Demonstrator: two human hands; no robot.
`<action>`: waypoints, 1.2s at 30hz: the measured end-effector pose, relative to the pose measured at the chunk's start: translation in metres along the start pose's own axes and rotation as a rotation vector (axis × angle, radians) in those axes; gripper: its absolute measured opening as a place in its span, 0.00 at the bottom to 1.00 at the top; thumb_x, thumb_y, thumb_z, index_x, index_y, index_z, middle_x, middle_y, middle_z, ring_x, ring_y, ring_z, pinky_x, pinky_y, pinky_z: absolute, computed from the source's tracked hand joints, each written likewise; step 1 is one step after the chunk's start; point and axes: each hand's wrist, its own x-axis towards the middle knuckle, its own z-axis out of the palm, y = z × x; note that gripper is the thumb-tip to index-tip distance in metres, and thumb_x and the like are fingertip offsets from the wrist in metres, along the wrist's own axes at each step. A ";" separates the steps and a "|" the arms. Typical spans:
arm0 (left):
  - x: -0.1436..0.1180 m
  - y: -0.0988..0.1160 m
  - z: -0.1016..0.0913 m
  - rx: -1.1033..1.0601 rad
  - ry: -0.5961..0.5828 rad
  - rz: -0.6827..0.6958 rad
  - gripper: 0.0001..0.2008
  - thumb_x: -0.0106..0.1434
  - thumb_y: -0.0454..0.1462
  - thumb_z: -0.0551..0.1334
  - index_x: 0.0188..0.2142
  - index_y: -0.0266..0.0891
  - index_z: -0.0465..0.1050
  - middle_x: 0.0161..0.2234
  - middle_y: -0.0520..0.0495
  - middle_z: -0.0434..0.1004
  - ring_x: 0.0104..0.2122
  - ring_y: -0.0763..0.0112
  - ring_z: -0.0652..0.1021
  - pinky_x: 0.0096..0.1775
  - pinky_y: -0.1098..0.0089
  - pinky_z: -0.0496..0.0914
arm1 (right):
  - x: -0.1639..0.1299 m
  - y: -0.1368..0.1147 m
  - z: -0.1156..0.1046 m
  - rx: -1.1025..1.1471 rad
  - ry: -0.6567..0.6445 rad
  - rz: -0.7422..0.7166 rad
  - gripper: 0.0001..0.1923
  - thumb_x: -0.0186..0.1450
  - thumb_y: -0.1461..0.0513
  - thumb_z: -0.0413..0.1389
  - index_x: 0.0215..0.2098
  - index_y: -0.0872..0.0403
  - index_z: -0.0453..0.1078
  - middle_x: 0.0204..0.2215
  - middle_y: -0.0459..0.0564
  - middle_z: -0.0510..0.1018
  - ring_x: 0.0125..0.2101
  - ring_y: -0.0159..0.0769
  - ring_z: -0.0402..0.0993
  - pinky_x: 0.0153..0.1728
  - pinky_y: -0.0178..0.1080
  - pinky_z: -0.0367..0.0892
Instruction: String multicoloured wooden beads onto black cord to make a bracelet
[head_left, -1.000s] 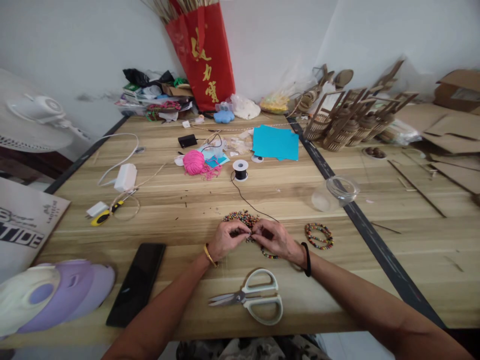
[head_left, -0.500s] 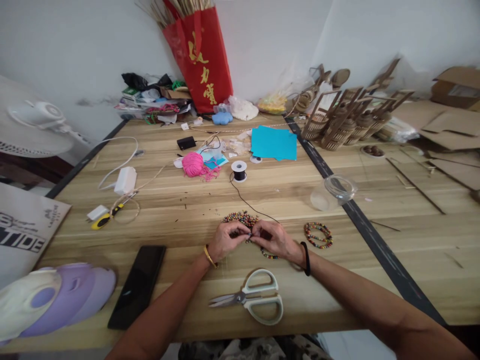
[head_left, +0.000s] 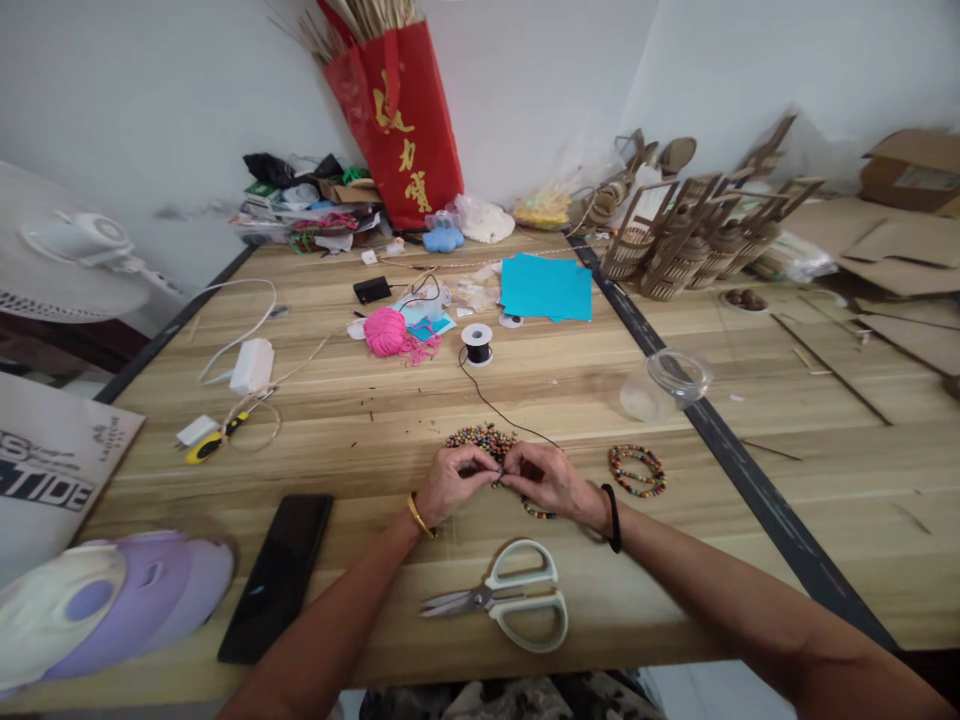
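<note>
My left hand [head_left: 457, 482] and my right hand [head_left: 547, 478] meet fingertip to fingertip, both closed in a pinch on a beaded cord [head_left: 538, 510]. A short run of its coloured beads shows beneath my right hand; the exact spot between the fingertips is too small to make out. Thin black cord [head_left: 495, 408] leads from my right hand back to a white spool [head_left: 478, 344]. Just beyond my left hand lies a pile of small multicoloured beads [head_left: 480, 436]. A finished-looking coil of bead bracelets [head_left: 637, 470] rests to the right of my right hand.
White-handled scissors [head_left: 499, 598] lie near the front edge, with a black phone [head_left: 276, 578] to their left. Pink yarn [head_left: 386, 332], blue sheets [head_left: 546, 287] and a clear jar [head_left: 679, 377] stand farther back. Bamboo lanterns [head_left: 690, 240] crowd the back right.
Both hands stay in nearly the same place, still pinched together, with only slight finger movement. The whole view has shifted very slightly.
</note>
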 end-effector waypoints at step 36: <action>0.000 0.005 -0.003 0.033 -0.016 0.090 0.10 0.58 0.39 0.65 0.27 0.33 0.76 0.28 0.43 0.80 0.30 0.70 0.77 0.35 0.71 0.71 | -0.001 0.001 -0.001 -0.004 -0.032 -0.052 0.09 0.67 0.59 0.54 0.33 0.55 0.70 0.23 0.46 0.72 0.24 0.29 0.67 0.26 0.32 0.62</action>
